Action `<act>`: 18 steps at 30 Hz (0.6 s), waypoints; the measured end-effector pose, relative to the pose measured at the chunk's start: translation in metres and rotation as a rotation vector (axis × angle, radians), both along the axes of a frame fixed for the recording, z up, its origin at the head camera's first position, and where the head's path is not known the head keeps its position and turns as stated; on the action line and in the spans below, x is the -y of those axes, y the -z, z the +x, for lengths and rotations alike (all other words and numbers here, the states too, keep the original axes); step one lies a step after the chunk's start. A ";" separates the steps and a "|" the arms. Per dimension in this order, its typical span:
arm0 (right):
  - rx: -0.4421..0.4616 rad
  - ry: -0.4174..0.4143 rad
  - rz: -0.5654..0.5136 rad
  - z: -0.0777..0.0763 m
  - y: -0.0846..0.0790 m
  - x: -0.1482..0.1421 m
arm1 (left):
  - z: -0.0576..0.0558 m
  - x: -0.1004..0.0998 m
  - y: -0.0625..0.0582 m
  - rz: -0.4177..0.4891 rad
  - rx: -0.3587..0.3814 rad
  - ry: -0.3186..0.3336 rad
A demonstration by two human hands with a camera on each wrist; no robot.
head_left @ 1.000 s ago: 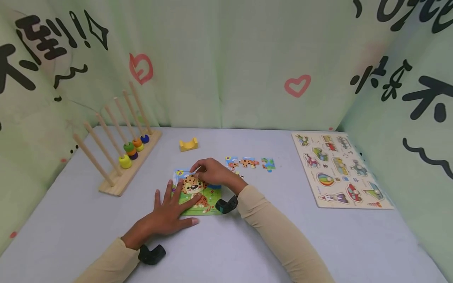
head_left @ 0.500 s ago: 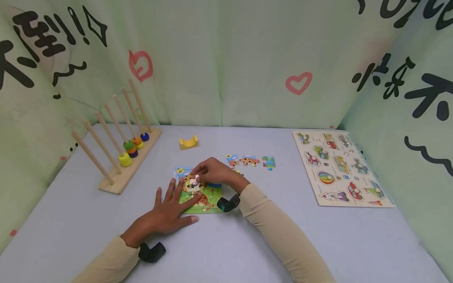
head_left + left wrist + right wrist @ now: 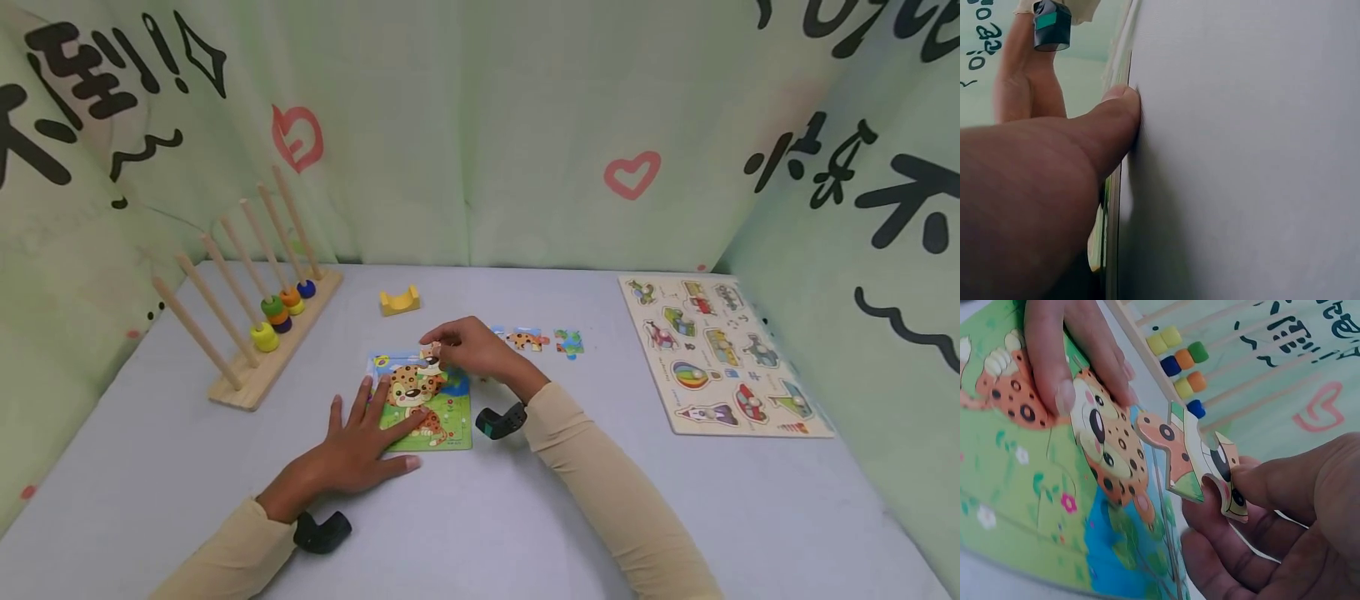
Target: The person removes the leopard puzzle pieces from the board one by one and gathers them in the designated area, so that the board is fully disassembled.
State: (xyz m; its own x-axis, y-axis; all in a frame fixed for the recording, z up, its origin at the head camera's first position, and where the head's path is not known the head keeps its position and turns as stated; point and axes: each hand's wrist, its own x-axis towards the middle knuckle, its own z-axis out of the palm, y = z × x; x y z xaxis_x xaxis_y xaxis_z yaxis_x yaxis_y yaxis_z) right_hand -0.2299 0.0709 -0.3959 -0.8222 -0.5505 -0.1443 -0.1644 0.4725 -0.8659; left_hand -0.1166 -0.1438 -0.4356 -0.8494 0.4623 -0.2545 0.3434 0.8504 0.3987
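A leopard jigsaw puzzle (image 3: 453, 427) with a green and blue picture lies flat on the table. My left hand (image 3: 358, 460) rests on its left side with fingers spread, and the thumb touches the table in the left wrist view. Between thumb and fingers of my right hand (image 3: 480, 352) is a puzzle piece (image 3: 1175, 447) with spotted fur and part of a face, pinched and held tilted above the puzzle's far edge. Beyond the right hand lie a spotted loose piece (image 3: 527, 340) and a green-blue piece (image 3: 568, 343); another is partly hidden by the hand.
A wooden peg rack (image 3: 251, 375) with several coloured beads stands on the left. Behind the puzzle sits a yellow curved block (image 3: 400, 302). A wooden picture board (image 3: 720, 358) lies on the right. Green printed curtains (image 3: 465, 150) enclose the table's back and sides.
My right hand has lifted from the leopard's face and moved away and to the right, carrying the pinched puzzle piece past the puzzle's far edge. My left hand stays in place.
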 end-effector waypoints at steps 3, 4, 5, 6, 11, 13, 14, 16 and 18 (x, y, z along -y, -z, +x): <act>0.027 -0.003 -0.009 -0.001 -0.001 -0.009 | 0.000 0.000 0.000 0.022 -0.003 -0.001; 0.032 -0.002 -0.010 -0.002 -0.001 -0.013 | 0.000 0.000 0.001 0.035 0.000 -0.001; 0.038 -0.002 -0.011 -0.002 -0.001 -0.017 | 0.000 0.000 0.001 0.050 0.003 -0.002; 0.040 -0.002 -0.008 -0.002 -0.001 -0.020 | 0.000 0.000 0.001 0.067 0.004 -0.003; 0.048 0.008 -0.009 -0.003 -0.002 -0.039 | 0.001 -0.001 0.001 0.153 0.008 -0.011; 0.056 0.027 -0.021 -0.004 -0.003 -0.047 | 0.001 -0.002 0.001 0.171 0.002 -0.008; 0.064 0.042 -0.030 -0.005 -0.003 -0.051 | 0.001 -0.002 0.001 0.179 -0.001 -0.006; 0.092 0.073 -0.060 -0.006 -0.002 -0.059 | 0.001 -0.003 -0.001 0.194 -0.002 -0.005; 0.123 0.104 -0.086 -0.007 0.000 -0.069 | 0.000 -0.002 -0.003 0.207 -0.003 -0.004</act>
State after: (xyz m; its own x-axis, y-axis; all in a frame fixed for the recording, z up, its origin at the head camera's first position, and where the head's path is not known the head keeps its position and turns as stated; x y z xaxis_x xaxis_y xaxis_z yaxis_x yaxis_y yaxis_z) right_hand -0.2372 0.1395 -0.3959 -0.8541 -0.4785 -0.2038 -0.0087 0.4048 -0.9143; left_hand -0.1163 -0.1416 -0.4328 -0.8522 0.5007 -0.1519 0.3415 0.7521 0.5636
